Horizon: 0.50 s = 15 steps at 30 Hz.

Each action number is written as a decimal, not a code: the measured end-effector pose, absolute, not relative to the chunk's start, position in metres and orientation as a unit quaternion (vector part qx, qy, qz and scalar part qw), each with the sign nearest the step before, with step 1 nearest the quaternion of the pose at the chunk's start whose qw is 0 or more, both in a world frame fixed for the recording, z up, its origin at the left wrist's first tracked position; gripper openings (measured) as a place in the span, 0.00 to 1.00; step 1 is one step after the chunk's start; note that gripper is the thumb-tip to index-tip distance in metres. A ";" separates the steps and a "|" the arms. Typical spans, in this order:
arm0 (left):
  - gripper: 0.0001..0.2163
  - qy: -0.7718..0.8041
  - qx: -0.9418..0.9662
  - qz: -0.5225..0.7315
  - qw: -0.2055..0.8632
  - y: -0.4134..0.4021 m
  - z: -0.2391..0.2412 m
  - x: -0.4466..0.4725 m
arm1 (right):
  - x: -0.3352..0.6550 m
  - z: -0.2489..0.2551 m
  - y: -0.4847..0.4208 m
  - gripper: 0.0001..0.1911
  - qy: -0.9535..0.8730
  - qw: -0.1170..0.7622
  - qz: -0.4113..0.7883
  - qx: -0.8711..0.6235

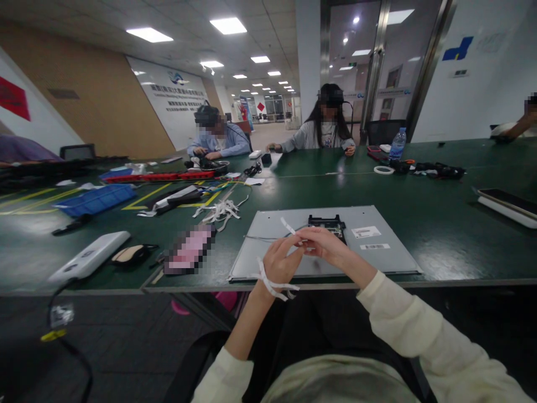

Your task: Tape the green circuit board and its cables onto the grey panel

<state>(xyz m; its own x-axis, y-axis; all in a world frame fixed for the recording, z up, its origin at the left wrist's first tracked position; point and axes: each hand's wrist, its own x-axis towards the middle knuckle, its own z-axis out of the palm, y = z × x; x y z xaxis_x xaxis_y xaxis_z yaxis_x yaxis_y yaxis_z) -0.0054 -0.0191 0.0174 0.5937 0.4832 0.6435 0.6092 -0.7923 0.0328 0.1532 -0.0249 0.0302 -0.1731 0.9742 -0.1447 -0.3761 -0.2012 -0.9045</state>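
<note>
A grey metal panel (377,246) lies flat on the green table (440,218) in front of me, with a black circuit part (326,223) near its top and white labels (366,232) to the right. Both my hands meet over the panel's near half. My left hand (280,264) is closed in a pinch on a thin white strip (287,225) that sticks up from the fingers. More white strips (272,286) hang round my left wrist. My right hand (325,246) is closed too, its fingertips touching the left hand's fingers at the strip.
A heap of white strips (220,211) lies left of the panel, beyond a blurred pink item (189,249). A white device (88,256), a blue tray (97,199) and red bars (159,177) sit at left. Two people work across the table; a water bottle (397,144) stands at right.
</note>
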 end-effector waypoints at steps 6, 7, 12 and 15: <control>0.20 -0.400 -0.832 -0.378 0.065 -0.011 0.017 -0.017 | 0.156 0.026 -0.004 0.15 -0.381 0.561 0.592 -0.435; 0.22 -0.415 -0.832 -0.362 0.066 -0.007 0.018 -0.021 | 0.156 0.027 0.000 0.14 -0.381 0.570 0.578 -0.444; 0.23 -0.458 -0.861 -0.210 0.066 0.018 0.010 -0.046 | 0.150 0.031 0.016 0.10 -0.399 0.560 0.573 -0.445; 0.14 -0.474 -0.862 -0.176 0.048 0.026 0.004 -0.054 | 0.141 0.026 0.022 0.09 -0.430 0.540 0.566 -0.450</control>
<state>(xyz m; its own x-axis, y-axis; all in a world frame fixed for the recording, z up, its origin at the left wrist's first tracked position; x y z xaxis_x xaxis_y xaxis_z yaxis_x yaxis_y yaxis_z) -0.0537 0.0264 0.0040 0.4890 0.7994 0.3491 0.8332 -0.5465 0.0842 0.1408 0.0222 0.0259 -0.0110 0.9989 -0.0458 -0.2245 -0.0471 -0.9733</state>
